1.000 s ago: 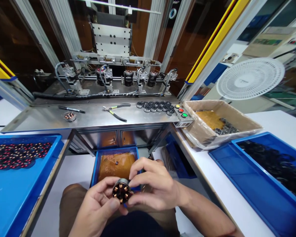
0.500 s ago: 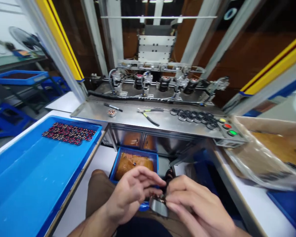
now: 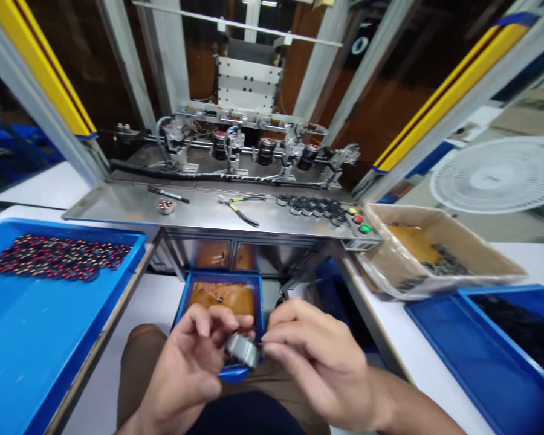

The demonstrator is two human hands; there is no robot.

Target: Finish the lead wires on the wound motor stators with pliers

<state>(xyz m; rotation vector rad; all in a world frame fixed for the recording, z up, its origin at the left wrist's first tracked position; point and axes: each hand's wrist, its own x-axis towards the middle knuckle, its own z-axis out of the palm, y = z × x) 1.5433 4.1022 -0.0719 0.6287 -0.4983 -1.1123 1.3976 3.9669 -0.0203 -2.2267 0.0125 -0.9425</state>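
Both hands are gripping one stator [image 3: 242, 349] over the lap: left hand [image 3: 188, 368] cupping it, right hand [image 3: 315, 356] fingers pinching its rim. It's not yet laid with the finished ones in the left tray [image 3: 22, 326]; bare cores are waiting on the worktop [image 3: 199, 211]. Versus a second ago, the coil face is turning away, the metal side now showing.

Metal part [image 3: 242, 349]: blurred by motion; its near side is covered by the fingers, so its face cannot be seen.
Left hand [image 3: 188, 371]: the wrist is cut off by the bottom edge.
Right hand [image 3: 320, 362]: blurred; the forearm is cut by the bottom edge.
Left blue tray [image 3: 36, 338]: cut off at the left and bottom edges.
Right blue tray [image 3: 489, 356]: cut off at the right edge; its dark contents are too blurred to tell.
Small blue bin [image 3: 184, 299]: the near end is hidden behind the hands.
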